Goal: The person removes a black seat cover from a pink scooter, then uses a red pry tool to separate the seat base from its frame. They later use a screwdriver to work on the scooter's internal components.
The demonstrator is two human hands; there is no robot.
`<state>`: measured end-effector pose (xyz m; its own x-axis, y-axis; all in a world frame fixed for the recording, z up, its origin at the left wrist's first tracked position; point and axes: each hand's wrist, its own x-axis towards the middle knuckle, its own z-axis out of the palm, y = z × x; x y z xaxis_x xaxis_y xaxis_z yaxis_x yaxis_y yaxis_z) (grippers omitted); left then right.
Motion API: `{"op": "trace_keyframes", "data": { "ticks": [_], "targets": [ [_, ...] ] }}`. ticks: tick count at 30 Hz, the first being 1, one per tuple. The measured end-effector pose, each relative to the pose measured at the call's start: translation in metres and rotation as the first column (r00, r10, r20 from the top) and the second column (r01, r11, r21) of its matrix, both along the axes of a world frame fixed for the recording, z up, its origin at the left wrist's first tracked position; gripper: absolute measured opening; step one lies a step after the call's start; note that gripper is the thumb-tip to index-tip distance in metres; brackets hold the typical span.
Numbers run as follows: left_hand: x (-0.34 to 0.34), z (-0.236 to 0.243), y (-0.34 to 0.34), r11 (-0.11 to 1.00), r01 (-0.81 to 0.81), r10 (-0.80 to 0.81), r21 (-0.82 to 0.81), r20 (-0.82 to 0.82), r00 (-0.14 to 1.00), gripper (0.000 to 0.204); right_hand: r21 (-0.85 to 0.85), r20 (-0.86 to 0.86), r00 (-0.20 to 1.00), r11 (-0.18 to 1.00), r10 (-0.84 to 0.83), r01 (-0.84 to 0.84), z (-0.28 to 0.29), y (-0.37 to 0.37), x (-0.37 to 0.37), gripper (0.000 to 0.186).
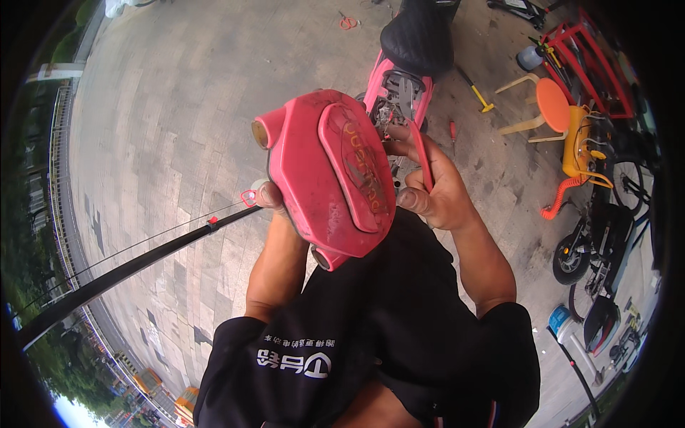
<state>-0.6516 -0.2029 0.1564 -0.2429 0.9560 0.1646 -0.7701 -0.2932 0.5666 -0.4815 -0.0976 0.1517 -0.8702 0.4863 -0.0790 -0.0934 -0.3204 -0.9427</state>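
Ideally, the left hand (272, 197), grasping the pink shell (307, 157) by its edge before the black shirt (399, 314), should brace it while the right hand (444, 189), gripping the narrow red strip (424, 160), moves gently

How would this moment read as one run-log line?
left hand: holds large pink panel | right hand: holds narrow pink strip | around: pink scooter, yellow hammer, orange stool

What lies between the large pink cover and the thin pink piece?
In the head view, fingers of the right hand show in the gap between the large pink cover and the thin pink piece.
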Motion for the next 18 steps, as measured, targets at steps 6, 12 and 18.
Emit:
{"op": "trace_keyframes", "data": {
  "ticks": [6, 12, 18],
  "targets": [
    [-0.006, -0.016, 0.004, 0.952, 0.145, -0.199, 0.27, 0.187, 0.962, 0.124, 0.014, -0.166, 0.981, 0.995, -0.099, 0.103, -0.012, -0.011, -0.004, 0.069],
    [-0.005, -0.015, -0.021, 0.957, -0.007, 0.025, -0.29, 0.058, 0.998, 0.135, 0.113, 0.074, 0.996, 0.992, -0.057, 0.049, 0.006, -0.009, 0.009, 0.091],
    [0.0, -0.009, -0.013, 0.956, -0.145, 0.087, -0.254, -0.228, 0.97, 0.143, 0.084, -0.009, 0.999, 0.996, -0.037, 0.038, 0.007, -0.019, 0.003, 0.12]
  ]
}}
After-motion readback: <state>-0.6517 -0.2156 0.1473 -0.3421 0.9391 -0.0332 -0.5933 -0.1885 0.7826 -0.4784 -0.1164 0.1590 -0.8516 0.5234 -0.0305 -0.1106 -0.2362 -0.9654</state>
